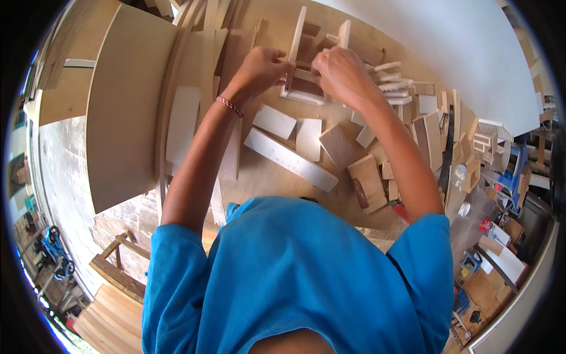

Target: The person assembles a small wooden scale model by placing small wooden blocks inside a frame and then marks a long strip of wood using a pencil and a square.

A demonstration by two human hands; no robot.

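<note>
A small wooden frame [304, 96] of pale strips stands at the far side of the workbench. It has tall uprights and a low board across its near side. My left hand [261, 72] is closed, thumb and fingers pinching the frame's left upright. On the opposite side my right hand [342, 72] curls over the right part of the frame, its fingertips partly hidden behind the knuckles. Closest to the hands on the near side lie a white block [275, 121], another pale block [309, 138] and a long white strip [290, 159].
Several pale wooden sticks [394, 84] are heaped right of my right hand. Brown-faced blocks [368, 184] lie scattered over the workbench [259, 194]. Tall boards [132, 106] stand along the left, and a large white panel [471, 53] borders the far right.
</note>
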